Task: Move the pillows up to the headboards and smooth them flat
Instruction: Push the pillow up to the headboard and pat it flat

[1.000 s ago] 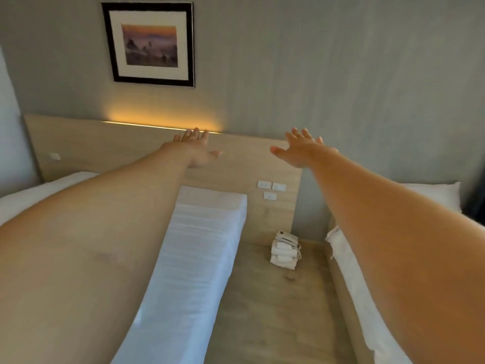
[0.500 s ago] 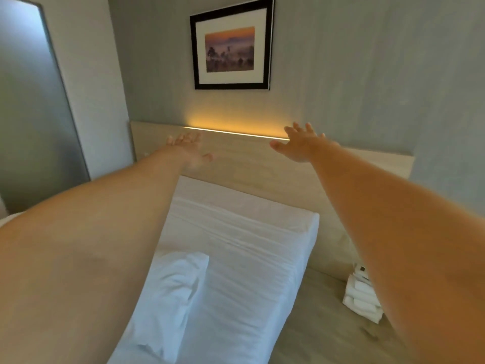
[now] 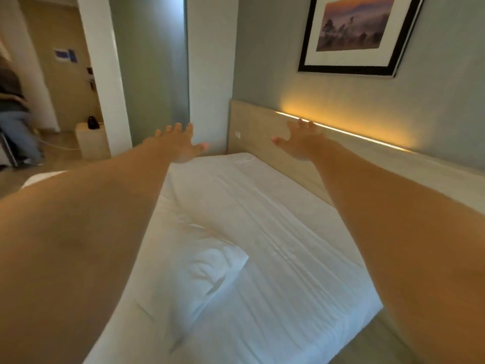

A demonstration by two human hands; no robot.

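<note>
Both arms reach over the bed [image 3: 275, 258]; left hand [image 3: 178, 143] and right hand [image 3: 299, 144] are spread wide, holding nothing. The pillow [image 3: 199, 279] lies mid-bed, well short of the headboard [image 3: 257, 130], its left part hidden behind the left forearm.

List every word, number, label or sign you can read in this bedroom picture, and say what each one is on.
No text can be read anywhere.
Blue sign on the far wall by the doorway: too blurred to read.
Small white plate on the headboard: no legible marking.
Framed picture above the bed: a sunset landscape, no caption visible.
</note>
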